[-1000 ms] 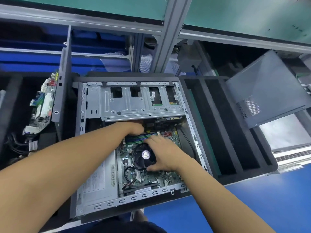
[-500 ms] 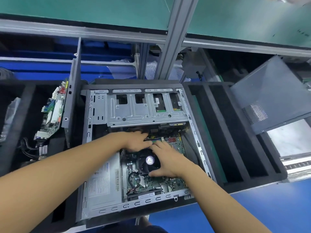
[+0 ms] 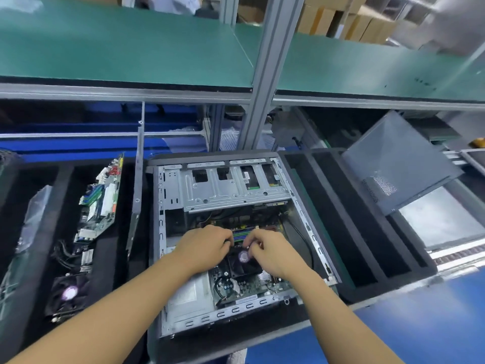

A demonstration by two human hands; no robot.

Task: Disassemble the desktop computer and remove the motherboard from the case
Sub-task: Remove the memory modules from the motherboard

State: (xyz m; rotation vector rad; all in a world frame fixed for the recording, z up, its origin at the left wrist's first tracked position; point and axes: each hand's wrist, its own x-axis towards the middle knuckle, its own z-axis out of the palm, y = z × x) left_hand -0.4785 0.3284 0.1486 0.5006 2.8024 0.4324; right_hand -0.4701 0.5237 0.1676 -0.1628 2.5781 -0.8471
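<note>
The open desktop case (image 3: 168, 258) lies flat in a black foam tray, its green motherboard (image 3: 252, 285) still inside. A black CPU cooler (image 3: 245, 264) with a round fan hub sits on the board. My left hand (image 3: 207, 248) and my right hand (image 3: 273, 254) meet at the cooler's far edge, just in front of the RAM slots (image 3: 242, 233). The fingers of both hands are curled and pinched together. What they pinch is hidden under the fingers.
A metal drive cage (image 3: 231, 190) spans the case's far end; a silver power supply (image 3: 183, 295) fills its near left. Left foam slots hold another motherboard (image 3: 101, 203), a loose cooler (image 3: 68, 292) and an upright panel (image 3: 137, 185). A grey side panel (image 3: 399, 161) leans at right.
My right hand slid off the top of the fan to its far edge and curled its fingers. My left hand drew back from under the drive cage to meet it.
</note>
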